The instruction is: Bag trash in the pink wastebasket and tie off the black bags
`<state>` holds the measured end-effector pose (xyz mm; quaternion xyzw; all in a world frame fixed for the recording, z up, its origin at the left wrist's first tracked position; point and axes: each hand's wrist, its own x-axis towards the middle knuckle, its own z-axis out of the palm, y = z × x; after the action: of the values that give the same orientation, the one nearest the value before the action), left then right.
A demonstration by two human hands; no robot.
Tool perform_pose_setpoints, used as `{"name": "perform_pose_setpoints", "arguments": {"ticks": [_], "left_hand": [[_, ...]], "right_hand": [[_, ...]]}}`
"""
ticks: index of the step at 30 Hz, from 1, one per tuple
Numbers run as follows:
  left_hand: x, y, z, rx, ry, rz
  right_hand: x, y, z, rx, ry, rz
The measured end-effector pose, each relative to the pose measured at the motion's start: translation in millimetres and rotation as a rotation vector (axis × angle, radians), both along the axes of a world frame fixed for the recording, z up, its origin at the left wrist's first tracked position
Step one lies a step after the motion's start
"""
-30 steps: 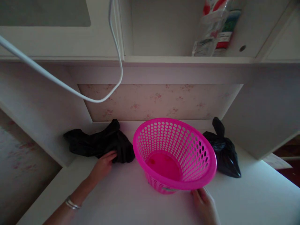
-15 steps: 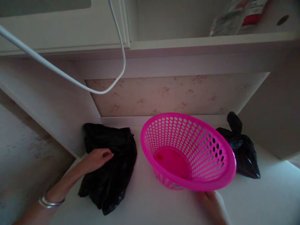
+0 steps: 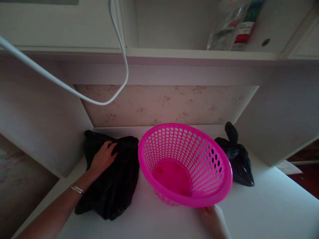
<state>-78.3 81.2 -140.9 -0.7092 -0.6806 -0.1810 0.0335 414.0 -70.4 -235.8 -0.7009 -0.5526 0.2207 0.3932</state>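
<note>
Left hand (image 3: pixel 102 158) spread flat on black bag (image 3: pixel 112 186), right hand (image 3: pixel 213 220) gripping pink basket (image 3: pixel 185 164) rim

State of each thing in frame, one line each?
pink basket: tilted, empty, rim held at the near edge.
flat black bag: spread out on the white surface, untied.
knotted black bag: tied shut, behind the basket's right side.
left hand: fingers spread, resting on the flat black bag.
right hand: at the basket's near rim; grip partly hidden.
white cable: hanging in a loop.
</note>
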Motion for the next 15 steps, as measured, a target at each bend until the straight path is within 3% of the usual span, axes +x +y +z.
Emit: {"name": "perform_pose_setpoints", "arguments": {"ticks": [9, 15], "left_hand": [[14, 24, 12.9, -0.088, -0.003, 0.246], [30, 46, -2.2, -0.069, -0.064, 0.144]], "right_hand": [[-2, -11, 14.4, -0.035, 0.039, 0.029], [-3, -11, 15.9, -0.036, 0.069, 0.027]]}}
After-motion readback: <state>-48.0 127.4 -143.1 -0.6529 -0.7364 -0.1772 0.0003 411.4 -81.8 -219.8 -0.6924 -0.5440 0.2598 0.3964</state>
